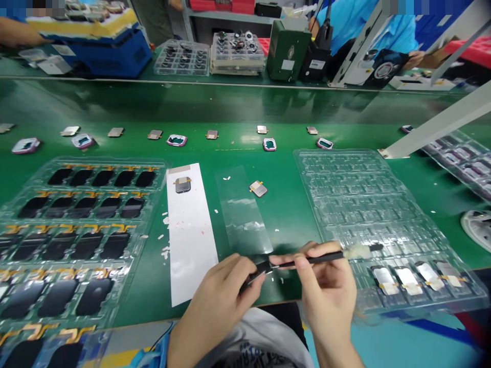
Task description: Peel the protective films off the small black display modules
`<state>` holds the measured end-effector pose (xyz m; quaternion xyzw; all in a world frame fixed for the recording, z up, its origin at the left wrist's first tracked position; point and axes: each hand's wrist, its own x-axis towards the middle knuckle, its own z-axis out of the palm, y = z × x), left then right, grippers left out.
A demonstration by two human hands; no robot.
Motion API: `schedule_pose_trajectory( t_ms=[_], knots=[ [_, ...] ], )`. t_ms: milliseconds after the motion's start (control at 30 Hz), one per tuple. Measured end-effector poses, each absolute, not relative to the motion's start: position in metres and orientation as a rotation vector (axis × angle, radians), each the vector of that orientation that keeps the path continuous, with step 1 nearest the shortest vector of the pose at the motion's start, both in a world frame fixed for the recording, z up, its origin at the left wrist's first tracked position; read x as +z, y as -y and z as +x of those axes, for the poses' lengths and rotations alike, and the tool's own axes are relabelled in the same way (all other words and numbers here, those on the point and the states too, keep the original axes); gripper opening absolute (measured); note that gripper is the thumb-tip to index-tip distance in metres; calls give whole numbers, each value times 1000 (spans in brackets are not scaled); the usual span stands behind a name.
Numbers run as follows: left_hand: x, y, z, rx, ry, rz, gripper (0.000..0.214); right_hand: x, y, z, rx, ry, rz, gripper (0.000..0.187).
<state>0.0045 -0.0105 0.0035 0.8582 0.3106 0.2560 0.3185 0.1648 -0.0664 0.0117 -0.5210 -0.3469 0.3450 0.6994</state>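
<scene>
Left hand (215,312) low over the green workbench (276,107), closed firmly around a small dark part (256,272), its exact kind too small to tell. Right hand (326,286) in a tight pinch on a slim black stick (314,259), with a white fluffy wrapping (356,250) near the far end. Near end of the stick at the small dark part, between both hands, and very close to it, though contact hidden by the fingers.

Just left of the hands, a long white paper strip (192,240) flat on the bench, with a dark grey module (183,185) on its upper part. Beside it, a clear film strip (241,209) with a silver module (258,188) with yellow tabs on top. Further left, a clear plastic tray (76,240) full of black panels with gold ribbons. To the right, another clear plastic tray (353,204), with silver-covered modules (408,281) in its lower row, just beside the right hand.

Higher on the bench, one row of small metal plates (154,134) and one row of pink-rimmed parts (176,140). Across the bench, stacked clear trays of small round parts (238,51) and a green box (287,51). At the far side, a co-worker's forearm (17,31) at upper left and a blue sleeve (391,30) at upper right.
</scene>
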Motion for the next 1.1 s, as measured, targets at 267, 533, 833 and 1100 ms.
schedule_pose_trajectory(
  t_ms=[267,533,833,1100],
  knots=[
    [8,8,7,729,-1013,1906,16,23,53,124,552,909,-1061,18],
    [3,5,7,793,-952,1939,38,13,42,114,411,966,-1033,22],
    [4,5,5,777,-903,1885,46,8,39,112,387,943,-1040,24],
    [2,5,4,764,-904,1880,49,7,37,112,351,956,-1115,21]
  ],
)
